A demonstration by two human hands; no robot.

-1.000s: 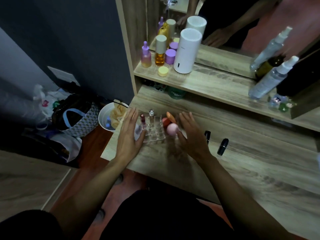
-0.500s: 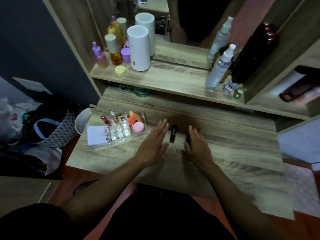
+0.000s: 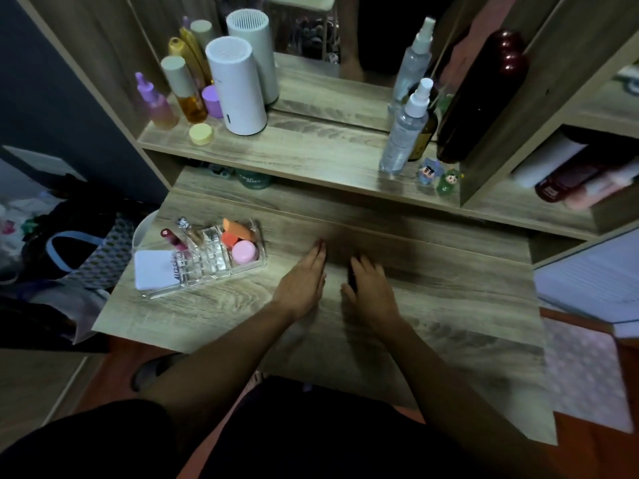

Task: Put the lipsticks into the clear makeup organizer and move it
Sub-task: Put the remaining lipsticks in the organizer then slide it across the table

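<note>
Since the lipstick (image 3: pixel 352 279) half-hidden beneath our curled right hand (image 3: pixel 371 288) looks light, slick and rigid, we'd pinch its barrel; our left hand (image 3: pixel 304 281) lies flat, holding nothing.

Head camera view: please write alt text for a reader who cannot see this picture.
Both hands, left hand and right hand, are down on a wooden dressing table, with something dark under the right one. To their left stands a clear makeup organizer holding a pink-capped jar and an orange sponge.
</note>
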